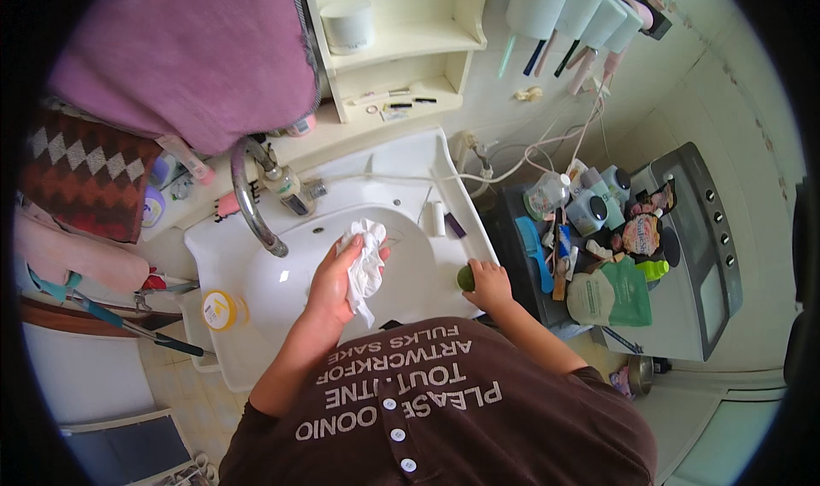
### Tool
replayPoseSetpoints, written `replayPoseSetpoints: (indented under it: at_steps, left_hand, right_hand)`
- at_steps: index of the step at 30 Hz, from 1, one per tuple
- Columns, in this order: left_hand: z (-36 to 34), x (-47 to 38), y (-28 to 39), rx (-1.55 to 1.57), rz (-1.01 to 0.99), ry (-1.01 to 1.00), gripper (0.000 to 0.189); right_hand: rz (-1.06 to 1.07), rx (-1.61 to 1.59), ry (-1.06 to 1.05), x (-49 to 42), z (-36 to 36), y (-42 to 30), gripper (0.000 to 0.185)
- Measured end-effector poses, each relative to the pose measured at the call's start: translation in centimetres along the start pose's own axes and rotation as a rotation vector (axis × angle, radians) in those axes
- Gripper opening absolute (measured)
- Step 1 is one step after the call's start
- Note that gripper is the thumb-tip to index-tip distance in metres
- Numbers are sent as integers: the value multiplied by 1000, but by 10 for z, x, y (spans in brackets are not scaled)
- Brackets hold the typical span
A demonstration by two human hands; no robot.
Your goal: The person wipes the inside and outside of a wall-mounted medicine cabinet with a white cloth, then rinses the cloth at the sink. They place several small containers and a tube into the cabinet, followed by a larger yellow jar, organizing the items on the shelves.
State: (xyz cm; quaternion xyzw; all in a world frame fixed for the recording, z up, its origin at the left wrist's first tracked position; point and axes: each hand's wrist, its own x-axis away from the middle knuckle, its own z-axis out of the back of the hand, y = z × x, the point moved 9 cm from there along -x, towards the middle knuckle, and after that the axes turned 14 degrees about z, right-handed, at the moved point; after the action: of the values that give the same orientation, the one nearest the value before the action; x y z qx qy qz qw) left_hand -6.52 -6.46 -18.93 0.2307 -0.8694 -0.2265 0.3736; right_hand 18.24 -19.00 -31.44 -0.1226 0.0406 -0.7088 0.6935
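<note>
Crumpled white tissue (pixel 366 265) is gripped in my left hand (pixel 334 287), above the white sink basin (pixel 410 287). At the basin's right rim, my right hand (pixel 492 285) has its fingers around a small round green object (pixel 466 279), partly covered by the hand. Behind it on the ledge lie a white tube (pixel 439 219) and a dark purple stick or small box (pixel 455 225). The curved chrome faucet (pixel 250 210) reaches over the basin from the left. A jar with a yellow-rimmed lid (pixel 220 310) stands on the sink's left side.
A glass pump bottle (pixel 288 188) stands behind the basin. To the right, a blue comb (pixel 535 252), several bottles and a green pouch (pixel 624 294) crowd a dark surface beside a twin-tub washing machine (pixel 698 249). A purple towel (pixel 211 50) hangs at upper left.
</note>
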Motion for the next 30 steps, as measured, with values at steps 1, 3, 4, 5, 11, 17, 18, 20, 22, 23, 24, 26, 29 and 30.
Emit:
replayPoseSetpoints:
  at_steps: [1, 3, 4, 5, 11, 17, 18, 20, 22, 23, 24, 26, 29, 30]
  left_hand:
    - [2, 2, 1, -2, -7, 4, 39]
    - [8, 7, 5, -6, -32, 14, 39]
    - [10, 10, 6, -8, -47, 23, 39]
    - [13, 13, 7, -6, -65, 31, 39]
    - [10, 20, 2, 9, -53, 36, 42]
    - [24, 37, 12, -39, -98, 116, 45]
    - [27, 38, 12, -28, -92, 117, 46]
    - [33, 39, 12, -29, -75, 142, 47]
    - [34, 39, 12, -15, -89, 129, 48]
    - [35, 39, 12, -17, -87, 141, 48]
    - [33, 37, 12, -17, -87, 129, 47]
    - [30, 33, 12, -40, -83, 125, 44]
    - [26, 25, 9, -29, -55, 135, 44]
    - [24, 23, 8, -24, -49, 120, 44]
  right_hand:
    - [-48, -33, -57, -2, 5, 3, 79]
    - [-95, -160, 41, -11, 55, 7, 73]
    - [-56, -232, 179, -22, 100, 6, 72]
    - [80, -308, 370, -33, 157, -1, 76]
    - [651, -123, 746, -136, 412, -75, 73]
    - [551, -44, 418, -245, 433, -101, 74]
    - [557, -64, 390, -252, 432, -101, 74]
    - [561, -127, 363, -262, 429, -96, 74]
    - [557, -211, 362, -268, 428, -89, 74]
    - [566, -206, 365, -270, 426, -87, 74]
    - [573, -200, 368, -271, 424, -85, 75]
    - [620, -153, 429, -269, 421, -85, 74]
    - [691, -91, 568, -254, 417, -85, 72]
    - [678, -118, 588, -251, 414, -82, 72]
